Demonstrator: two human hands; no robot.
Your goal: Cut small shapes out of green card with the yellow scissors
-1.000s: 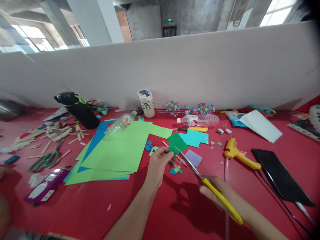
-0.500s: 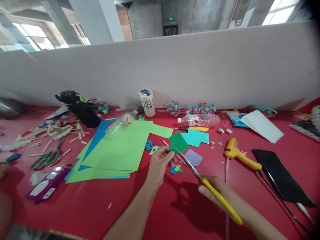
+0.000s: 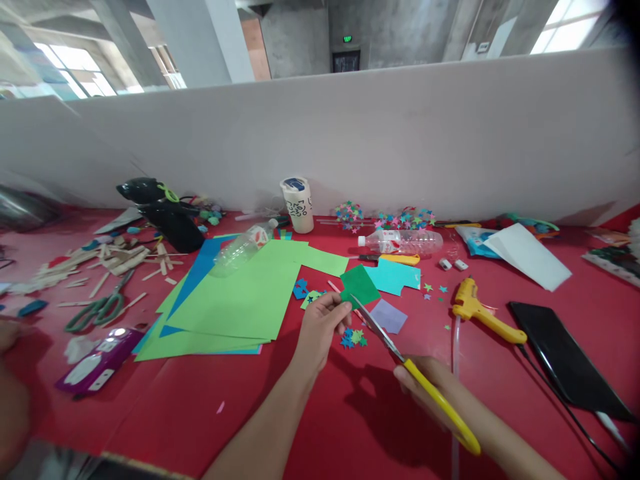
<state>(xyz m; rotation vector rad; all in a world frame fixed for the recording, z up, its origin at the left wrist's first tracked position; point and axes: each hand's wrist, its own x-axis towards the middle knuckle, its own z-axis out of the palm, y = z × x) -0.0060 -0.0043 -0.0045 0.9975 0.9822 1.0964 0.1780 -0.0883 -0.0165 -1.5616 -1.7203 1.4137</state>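
My left hand (image 3: pixel 319 328) pinches a small dark green paper square (image 3: pixel 358 285) by its lower corner, holding it just above the red table (image 3: pixel 300 413). My right hand (image 3: pixel 431 390) grips yellow-handled scissors (image 3: pixel 410 367); their blades point up-left and the tips meet the green square's lower edge. Small cut-out paper stars (image 3: pixel 353 339) lie on the table right under the two hands. A lilac paper piece (image 3: pixel 388 315) and a turquoise paper piece (image 3: pixel 393 275) lie just beyond.
Big light green and blue sheets (image 3: pixel 235 300) lie left, a plastic bottle (image 3: pixel 240 248) on them. A yellow glue gun (image 3: pixel 483 311), black tablet (image 3: pixel 563 357), second bottle (image 3: pixel 400 241), paper cup (image 3: pixel 297 205), green scissors (image 3: pixel 97 310), wooden sticks (image 3: pixel 107 261). Another person's hand (image 3: pixel 10 333) at far left.
The camera has drifted slightly, shifting the scene. The green square and scissor blades have come a little closer together; my hands hold much the same pose.
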